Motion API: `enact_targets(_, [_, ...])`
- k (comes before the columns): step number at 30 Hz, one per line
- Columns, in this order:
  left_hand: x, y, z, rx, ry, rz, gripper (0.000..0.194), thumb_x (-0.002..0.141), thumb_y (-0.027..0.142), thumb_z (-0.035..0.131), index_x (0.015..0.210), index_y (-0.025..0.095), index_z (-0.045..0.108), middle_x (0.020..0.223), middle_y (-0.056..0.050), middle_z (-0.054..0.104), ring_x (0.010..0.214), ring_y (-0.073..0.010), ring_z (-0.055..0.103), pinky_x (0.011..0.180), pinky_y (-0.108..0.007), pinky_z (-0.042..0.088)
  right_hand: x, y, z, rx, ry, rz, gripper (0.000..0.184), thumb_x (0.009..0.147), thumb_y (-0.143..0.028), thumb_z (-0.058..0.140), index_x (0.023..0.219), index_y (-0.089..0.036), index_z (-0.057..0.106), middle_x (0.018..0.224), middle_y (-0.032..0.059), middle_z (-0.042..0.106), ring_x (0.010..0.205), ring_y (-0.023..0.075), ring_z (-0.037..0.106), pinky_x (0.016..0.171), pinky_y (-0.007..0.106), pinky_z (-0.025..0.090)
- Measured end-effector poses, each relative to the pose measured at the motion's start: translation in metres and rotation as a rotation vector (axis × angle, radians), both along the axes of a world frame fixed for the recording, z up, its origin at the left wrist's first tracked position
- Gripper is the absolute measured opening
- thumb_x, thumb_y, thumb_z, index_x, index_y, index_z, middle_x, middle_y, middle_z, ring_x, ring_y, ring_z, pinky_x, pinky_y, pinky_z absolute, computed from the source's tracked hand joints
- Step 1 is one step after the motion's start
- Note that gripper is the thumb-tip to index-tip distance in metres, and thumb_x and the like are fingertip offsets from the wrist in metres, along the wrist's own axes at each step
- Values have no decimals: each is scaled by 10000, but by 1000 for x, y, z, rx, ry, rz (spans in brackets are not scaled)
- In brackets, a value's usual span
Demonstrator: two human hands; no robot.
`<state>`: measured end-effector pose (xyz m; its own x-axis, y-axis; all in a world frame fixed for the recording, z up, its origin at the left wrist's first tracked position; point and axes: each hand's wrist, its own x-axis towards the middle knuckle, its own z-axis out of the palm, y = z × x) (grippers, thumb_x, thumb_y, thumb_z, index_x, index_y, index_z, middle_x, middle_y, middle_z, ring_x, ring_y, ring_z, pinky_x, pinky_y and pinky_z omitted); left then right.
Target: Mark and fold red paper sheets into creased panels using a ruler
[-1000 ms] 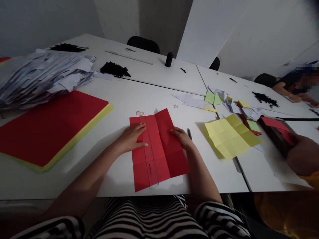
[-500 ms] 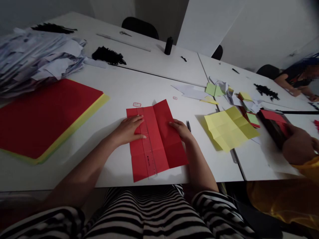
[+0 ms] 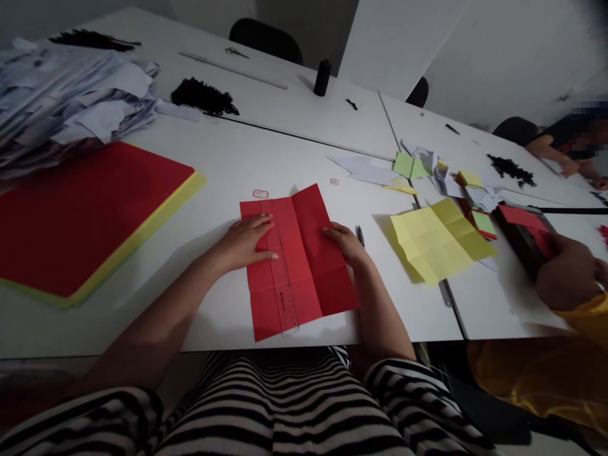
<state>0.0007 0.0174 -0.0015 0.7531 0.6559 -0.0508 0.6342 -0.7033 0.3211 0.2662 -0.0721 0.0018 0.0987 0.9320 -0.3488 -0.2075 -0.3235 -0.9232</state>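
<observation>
A creased sheet of red paper (image 3: 306,278) lies in front of me, its right panel tilted up along a fold. Lengthwise on its left part rests a clear ruler (image 3: 288,310). My left hand (image 3: 244,242) lies flat across the ruler and the paper's left side, fingers stretched forward and thumb apart. At the right edge of the sheet, my right hand (image 3: 348,242) grips the raised panel; some of its fingers are hidden. A dark pen (image 3: 360,236) lies on the table just right of that hand.
Large red sheets (image 3: 104,221) lie over yellow ones at left, beside a heap of white paper (image 3: 80,95). Creased yellow paper (image 3: 439,240) lies at right. A co-worker's hand (image 3: 567,272) holds a dark object with red paper. A black bottle (image 3: 322,78) stands further back.
The view has tipped slightly, so the table sits a little higher in the picture. Both hands, the ruler and the red paper keep their places.
</observation>
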Motion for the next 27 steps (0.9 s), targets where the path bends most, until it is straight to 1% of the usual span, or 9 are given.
enact_targets(5, [0, 0, 1, -3, 4, -3, 768, 803, 624, 576, 1397, 154, 451, 1538, -120, 304, 1400, -281, 296, 1122, -418, 258, 0, 0, -1, -1, 23, 13, 325, 717, -421, 732, 968, -219, 691, 922, 25, 719, 844, 225, 665, 743, 323, 533])
enact_targets(8, [0, 0, 3, 4, 20, -1, 760, 803, 613, 583, 1392, 150, 455, 1529, -124, 322, 1400, -279, 297, 1115, -417, 271, -3, -2, 3, 1, 33, 31, 338, 730, -456, 726, 969, -219, 690, 922, 32, 717, 848, 227, 662, 758, 332, 530])
enact_targets(11, [0, -2, 4, 5, 23, 7, 735, 809, 603, 575, 1391, 169, 459, 1530, -119, 320, 1397, -287, 303, 1114, -424, 267, -8, -4, 9, 21, 37, 63, 372, 764, -528, 685, 998, -239, 679, 971, 26, 710, 889, 226, 656, 791, 343, 519])
enact_targets(13, [-2, -4, 4, 4, 10, 14, 713, 815, 596, 569, 1386, 181, 466, 1533, -115, 316, 1397, -293, 303, 1122, -429, 247, -11, -4, 12, 45, 42, 106, 438, 782, -603, 636, 1045, -255, 669, 1001, 27, 705, 929, 232, 649, 808, 356, 510])
enact_targets(16, [-4, -6, 3, -5, -18, 23, 692, 819, 583, 575, 1383, 196, 469, 1534, -113, 316, 1409, -300, 277, 1129, -440, 230, -16, -1, 13, 78, 36, 179, 605, 802, -738, 493, 1166, -273, 624, 1036, 45, 698, 993, 242, 637, 829, 381, 498])
enact_targets(19, [-6, -7, 1, -17, -41, 32, 708, 805, 563, 604, 1392, 196, 454, 1528, -119, 325, 1420, -306, 253, 1129, -443, 231, -18, 3, 12, 73, 14, 198, 706, 803, -794, 396, 1249, -276, 572, 1081, 59, 685, 1016, 240, 633, 812, 372, 504])
enact_targets(21, [-7, -8, 1, -26, -53, 35, 721, 792, 546, 627, 1390, 183, 454, 1523, -129, 332, 1415, -308, 266, 1131, -441, 228, -19, 5, 11, 56, 21, 206, 672, 811, -752, 447, 1255, -264, 572, 1101, 58, 679, 997, 237, 637, 779, 350, 511])
enact_targets(24, [-6, -9, 2, -19, -57, 39, 681, 784, 501, 643, 1364, 185, 480, 1510, -137, 353, 1396, -306, 307, 1129, -446, 229, -21, 7, 7, 41, 70, 223, 547, 804, -597, 594, 1224, -247, 598, 1069, 46, 688, 911, 215, 650, 730, 317, 515])
enact_targets(27, [-5, -11, 4, 18, -54, 49, 620, 764, 372, 658, 1336, 186, 505, 1484, -145, 394, 1358, -305, 373, 1110, -443, 262, -27, 13, -1, 0, 101, 254, 480, 750, -431, 697, 1182, -236, 619, 1027, 35, 694, 843, 177, 651, 735, 294, 515])
